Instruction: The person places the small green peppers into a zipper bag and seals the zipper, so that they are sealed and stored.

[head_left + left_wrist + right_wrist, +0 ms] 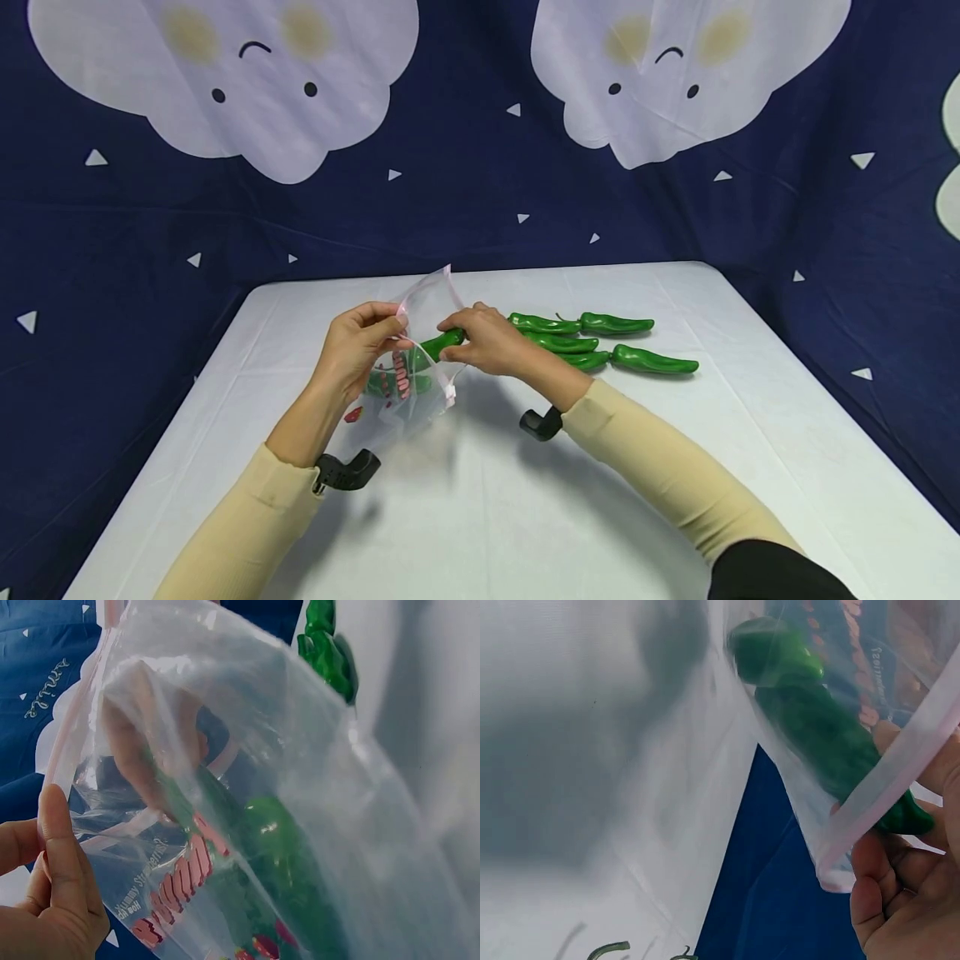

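We're pinching the bag [300, 772] with left fingers [66, 874], holding a pepper [442, 343] with right fingers [872, 859], risking snags if the bag droops

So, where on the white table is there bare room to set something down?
Bare: the near white table between the beige sleeves, and right of the long, glossy green peppers. Crowded: farther back, around the left hand, clear plastic bag and right hand.

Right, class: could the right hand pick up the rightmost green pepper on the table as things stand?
Probably not yet: the right hand grips another green pepper at the zip bag's mouth. Once free, it likely could, since the rightmost pepper lies uncovered.
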Action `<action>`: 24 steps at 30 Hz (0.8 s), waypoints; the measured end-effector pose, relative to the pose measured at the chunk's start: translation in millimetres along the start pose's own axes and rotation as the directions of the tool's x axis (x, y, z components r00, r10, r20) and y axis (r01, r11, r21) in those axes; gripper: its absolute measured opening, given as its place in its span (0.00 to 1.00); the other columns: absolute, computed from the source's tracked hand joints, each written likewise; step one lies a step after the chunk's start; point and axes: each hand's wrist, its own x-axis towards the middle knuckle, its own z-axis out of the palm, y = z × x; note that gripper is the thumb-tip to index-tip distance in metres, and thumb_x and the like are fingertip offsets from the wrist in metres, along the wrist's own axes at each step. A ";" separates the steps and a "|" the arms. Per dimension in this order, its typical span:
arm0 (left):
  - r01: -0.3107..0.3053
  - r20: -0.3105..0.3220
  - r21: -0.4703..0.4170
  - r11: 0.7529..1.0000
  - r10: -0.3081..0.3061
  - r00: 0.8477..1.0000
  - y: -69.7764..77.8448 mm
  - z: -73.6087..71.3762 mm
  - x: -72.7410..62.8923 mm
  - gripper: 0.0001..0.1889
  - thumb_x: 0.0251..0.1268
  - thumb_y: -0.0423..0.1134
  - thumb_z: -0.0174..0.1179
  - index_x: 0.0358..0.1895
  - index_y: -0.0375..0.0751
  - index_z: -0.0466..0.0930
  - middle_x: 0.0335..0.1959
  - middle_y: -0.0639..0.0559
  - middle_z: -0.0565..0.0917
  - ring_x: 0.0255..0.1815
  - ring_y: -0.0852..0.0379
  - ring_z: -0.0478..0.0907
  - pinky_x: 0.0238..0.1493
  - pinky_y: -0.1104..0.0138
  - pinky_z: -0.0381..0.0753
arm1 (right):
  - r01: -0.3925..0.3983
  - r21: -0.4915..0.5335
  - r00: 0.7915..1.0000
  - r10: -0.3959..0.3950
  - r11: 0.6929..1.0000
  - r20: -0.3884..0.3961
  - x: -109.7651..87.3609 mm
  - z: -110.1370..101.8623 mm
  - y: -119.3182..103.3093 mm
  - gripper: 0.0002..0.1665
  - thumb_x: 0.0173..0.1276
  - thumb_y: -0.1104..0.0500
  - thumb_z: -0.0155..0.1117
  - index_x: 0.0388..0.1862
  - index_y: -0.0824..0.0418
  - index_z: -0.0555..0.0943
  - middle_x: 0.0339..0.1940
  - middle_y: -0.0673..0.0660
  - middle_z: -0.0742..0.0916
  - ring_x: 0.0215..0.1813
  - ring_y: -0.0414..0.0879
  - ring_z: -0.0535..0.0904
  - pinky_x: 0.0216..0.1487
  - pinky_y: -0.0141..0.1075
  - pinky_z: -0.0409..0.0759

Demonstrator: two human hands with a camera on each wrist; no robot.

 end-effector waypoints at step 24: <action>-0.004 -0.010 -0.016 1.000 0.003 1.000 0.5 -1.6 2.3 0.10 0.64 0.30 0.58 0.47 0.31 0.74 0.31 0.55 0.77 0.24 0.62 0.80 0.35 0.74 0.87 | 0.037 0.008 0.998 -0.036 0.999 -0.050 -3.7 -5.4 -0.1 0.21 0.61 0.50 0.68 0.52 0.56 0.81 0.50 0.51 0.86 0.47 0.47 0.75 0.53 0.42 0.75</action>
